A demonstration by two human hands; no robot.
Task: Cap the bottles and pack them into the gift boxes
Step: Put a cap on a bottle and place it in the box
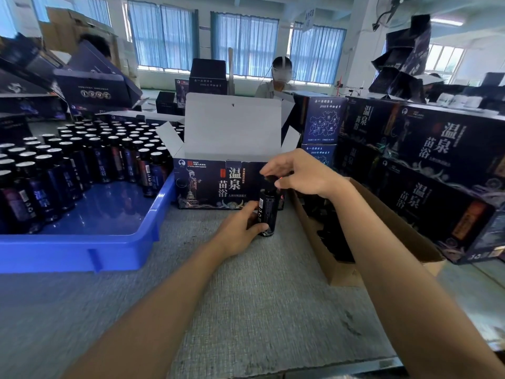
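Observation:
A dark bottle (pixel 268 212) stands upright on the grey table in front of an open dark gift box (pixel 218 184). My left hand (pixel 239 231) grips the bottle's body from the left. My right hand (pixel 297 173) hovers just above the bottle's neck and pinches a small black cap (pixel 271 178) between its fingers. The gift box has its white lid flap raised; its inside is hidden from here.
A blue tray (pixel 82 250) at the left holds several uncapped dark bottles (pixel 82 160). A brown carton (pixel 355 236) of black caps lies at the right. Stacked closed gift boxes (pixel 426 165) stand behind it. A masked person (pixel 278 77) sits across the table.

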